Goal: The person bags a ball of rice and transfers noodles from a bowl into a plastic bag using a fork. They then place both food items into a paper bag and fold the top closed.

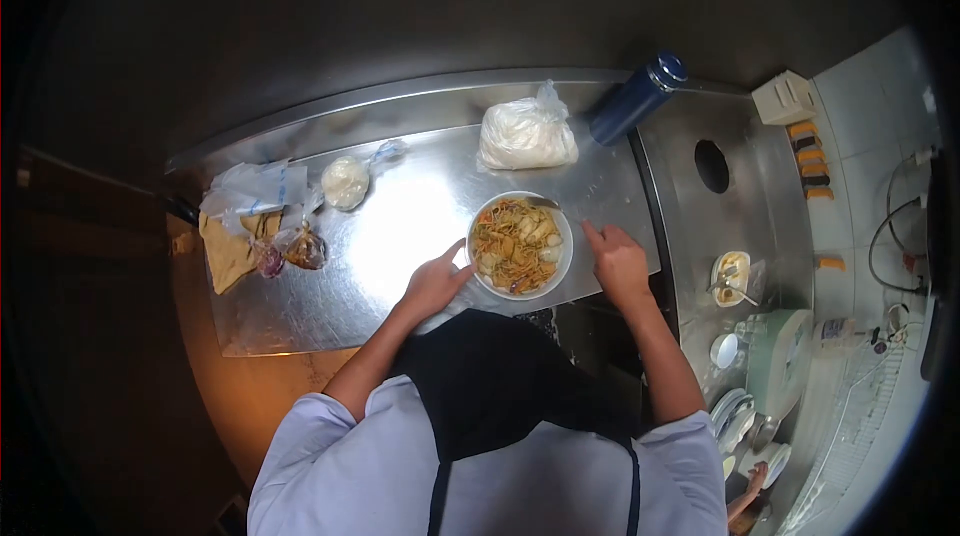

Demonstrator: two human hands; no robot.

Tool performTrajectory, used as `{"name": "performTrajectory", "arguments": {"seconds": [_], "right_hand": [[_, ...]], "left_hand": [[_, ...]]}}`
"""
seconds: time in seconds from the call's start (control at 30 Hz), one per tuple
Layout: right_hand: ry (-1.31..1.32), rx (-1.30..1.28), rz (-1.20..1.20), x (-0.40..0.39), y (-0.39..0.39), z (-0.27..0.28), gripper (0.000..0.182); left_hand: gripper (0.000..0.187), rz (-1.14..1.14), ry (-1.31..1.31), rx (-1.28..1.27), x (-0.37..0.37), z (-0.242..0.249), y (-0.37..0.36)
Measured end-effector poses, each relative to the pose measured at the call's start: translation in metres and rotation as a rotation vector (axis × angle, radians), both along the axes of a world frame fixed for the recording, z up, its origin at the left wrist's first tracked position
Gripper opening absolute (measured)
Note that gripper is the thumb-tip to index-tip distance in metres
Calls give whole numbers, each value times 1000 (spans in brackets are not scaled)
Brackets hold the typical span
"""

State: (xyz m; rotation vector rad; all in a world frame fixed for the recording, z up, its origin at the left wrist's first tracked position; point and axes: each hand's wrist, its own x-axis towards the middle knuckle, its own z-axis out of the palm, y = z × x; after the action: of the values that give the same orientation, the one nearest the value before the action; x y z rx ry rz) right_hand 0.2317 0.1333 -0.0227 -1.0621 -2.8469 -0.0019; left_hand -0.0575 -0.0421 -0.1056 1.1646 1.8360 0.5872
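A white bowl (pixel 571 254) sits near the front edge of the steel counter. It is full of noodles (pixel 515 246) mixed with pale chunks and bits of vegetable. A metal utensil (pixel 541 203) rests at its upper right rim. My left hand (pixel 438 282) grips the left side of the bowl, thumb and fingers at the rim. To the right of the bowl, apart from it, is my right hand (pixel 618 258). Its index finger stretches toward the counter's back and I see nothing held in it.
Behind the bowl are a bag of white stuff (pixel 526 136) and a blue flask (pixel 640 99). A wrapped pale ball (pixel 345 184), small bags (pixel 304 248) and a tan cloth (pixel 228 254) lie left. Rightward stand a food container (pixel 731 279) and stacked plates (pixel 733 416); another person's hand (pixel 757 479) shows there.
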Motion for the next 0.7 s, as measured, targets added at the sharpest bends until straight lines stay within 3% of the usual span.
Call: {"name": "performTrajectory", "arguments": {"seconds": [0.17,0.37,0.47,0.7], "right_hand": [[91,-128,-10,-23,-3,-42,38],[58,-148,85,-16,-30,-21,44],[-22,-151,130,-7,-43,-3,45],[-10,-68,98,-13,-31,24,46]], "left_hand": [[67,39,-468,84,2,-42,12],[68,161,-563,-31,11,-38,17],[68,162,-397,-55,16,-8,22],[63,126,-414,-84,12,-18,26]]}}
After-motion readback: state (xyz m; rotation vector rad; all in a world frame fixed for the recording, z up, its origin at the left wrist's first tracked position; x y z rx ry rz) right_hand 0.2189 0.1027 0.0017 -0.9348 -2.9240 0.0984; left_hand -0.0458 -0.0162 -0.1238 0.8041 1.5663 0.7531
